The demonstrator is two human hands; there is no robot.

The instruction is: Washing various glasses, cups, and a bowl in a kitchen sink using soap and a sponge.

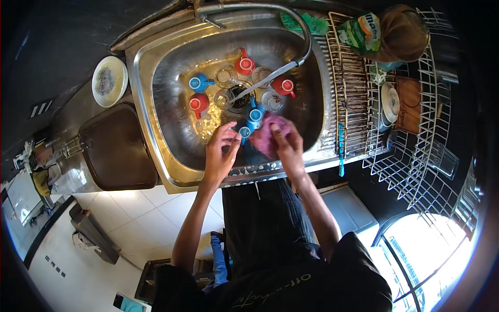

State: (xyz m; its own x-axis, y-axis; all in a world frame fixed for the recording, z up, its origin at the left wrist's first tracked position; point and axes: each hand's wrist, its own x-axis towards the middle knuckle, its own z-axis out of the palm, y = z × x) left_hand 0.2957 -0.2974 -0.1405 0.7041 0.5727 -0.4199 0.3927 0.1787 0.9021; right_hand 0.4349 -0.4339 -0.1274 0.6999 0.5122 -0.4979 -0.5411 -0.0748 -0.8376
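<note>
My right hand (289,146) is closed around a bunched pink cloth (269,134) over the near side of the steel sink (177,144). To its left, my left hand (222,150) has its fingers apart and curved. A blue cup (245,132) is just right of its thumb; whether they touch I cannot tell. Another blue cup (255,114) lies just beyond, bottom towards me. Farther in are a third blue cup (199,82), red cups (198,102) (245,64) (283,85) and several clear glasses (271,101). Water (265,80) runs from the curved faucet (308,39) towards the drain (241,97).
Left of the sink are a white bowl (120,82) and a brown tray (117,148). A green scrubber (312,25) lies at the back rim. On the right, a wire dish rack (353,101) holds dishes and a wooden board (408,104). A blue-handled utensil (341,152) hangs there.
</note>
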